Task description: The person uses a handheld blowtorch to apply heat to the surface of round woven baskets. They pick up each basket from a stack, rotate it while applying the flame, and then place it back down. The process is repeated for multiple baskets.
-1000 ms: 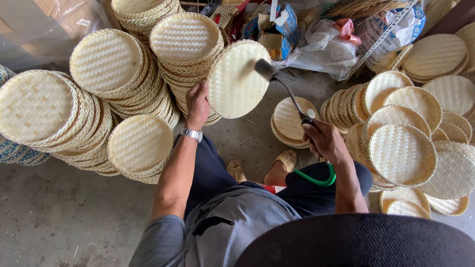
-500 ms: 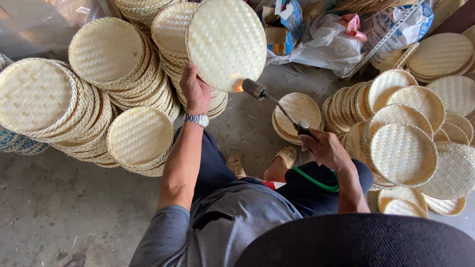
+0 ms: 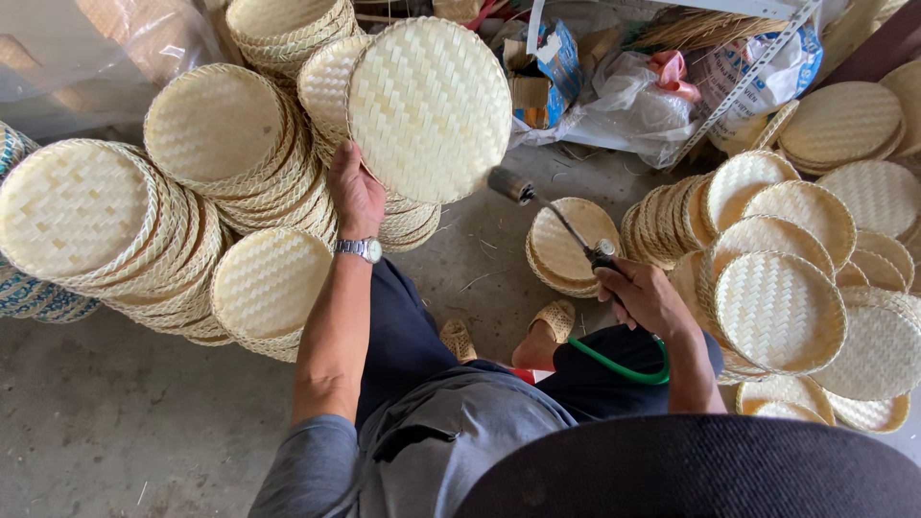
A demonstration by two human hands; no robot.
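L hand (image 3: 353, 192) fingers clamp the lower-left rim of a round woven tray (image 3: 429, 107), held up on edge above the stacks (image 3: 230, 153). R hand (image 3: 645, 297) closed round a torch (image 3: 554, 219) w/ green hose (image 3: 624, 368); nozzle just below tray's lower-right edge, not touching. Bare floor (image 3: 480, 249) between stacks; more trays (image 3: 779, 309) crowd the right.

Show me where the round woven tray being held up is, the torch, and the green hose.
woven tray (image 3: 430, 105), head view, centre of its weave
torch (image 3: 552, 213), head view, mid-shaft
green hose (image 3: 624, 369), head view, curve below the wrist
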